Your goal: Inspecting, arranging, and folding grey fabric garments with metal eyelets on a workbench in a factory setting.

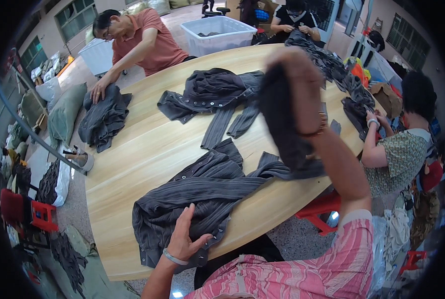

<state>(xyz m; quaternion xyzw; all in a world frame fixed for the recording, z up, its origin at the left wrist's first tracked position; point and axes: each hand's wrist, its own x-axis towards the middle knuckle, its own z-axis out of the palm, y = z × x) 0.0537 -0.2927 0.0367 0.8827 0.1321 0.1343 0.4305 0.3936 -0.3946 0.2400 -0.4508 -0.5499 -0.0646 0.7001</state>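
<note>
A dark grey striped shirt [182, 199] with small metal buttons lies crumpled on the near part of the wooden table. My left hand [182, 241], fingers spread, rests on its lower part by the buttoned edge. Raised over the table's right side, my right hand [299, 84] is smeared by motion and grips a dark garment [279, 114] that hangs down from it. The lower end of that garment reaches the table beside one sleeve of the shirt; whether the two are joined I cannot tell. A second dark buttoned shirt [215, 89] lies farther back.
Across the table, a person in an orange shirt handles a dark garment [104, 119]. Two more people work with dark cloth at the back and right. A clear plastic bin [217, 37] stands behind the table [117, 239]. Red stools [322, 212] and sacks [68, 117] stand around it.
</note>
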